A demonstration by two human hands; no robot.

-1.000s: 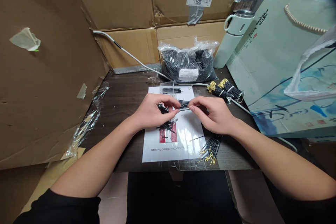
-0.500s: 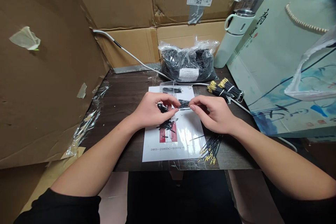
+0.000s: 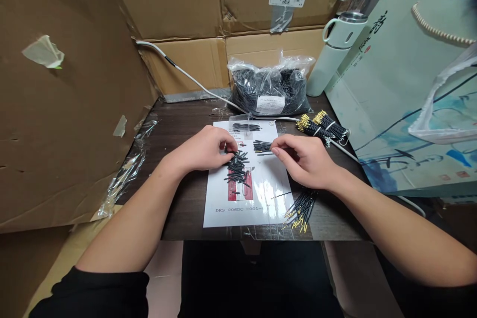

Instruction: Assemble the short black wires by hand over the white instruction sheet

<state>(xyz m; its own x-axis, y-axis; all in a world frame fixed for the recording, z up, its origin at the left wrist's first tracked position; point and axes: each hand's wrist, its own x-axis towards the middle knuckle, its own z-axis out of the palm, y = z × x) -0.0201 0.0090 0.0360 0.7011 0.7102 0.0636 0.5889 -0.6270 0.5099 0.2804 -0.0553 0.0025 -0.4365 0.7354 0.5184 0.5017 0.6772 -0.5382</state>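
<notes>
My left hand (image 3: 210, 148) has its thumb and fingertips drawn together at the upper left edge of a loose pile of short black tubes (image 3: 237, 171). Whether a tube is between them is hidden. My right hand (image 3: 305, 160) pinches a thin black wire (image 3: 265, 154), whose end points left past the fingertips. Just behind that wire, a row of black wires (image 3: 262, 145) lies on the white printed sheet (image 3: 219, 218), partly covered by my right fingers. Below my right hand fans a bunch of black wires with gold ends (image 3: 300, 211).
Two tied wire bundles (image 3: 322, 126) lie at the back right. Behind the sheet sits a clear bag of black tubes (image 3: 270, 87), with a pale bottle (image 3: 335, 54) beside it. A grey cable (image 3: 197, 82) crosses the back. Cardboard (image 3: 67, 109) walls the left; a paper bag (image 3: 402, 94) stands right.
My left hand has moved left, away from my right fingertips, to the pile of short tubes. My right hand stays almost in place. The whole view has shifted slightly.
</notes>
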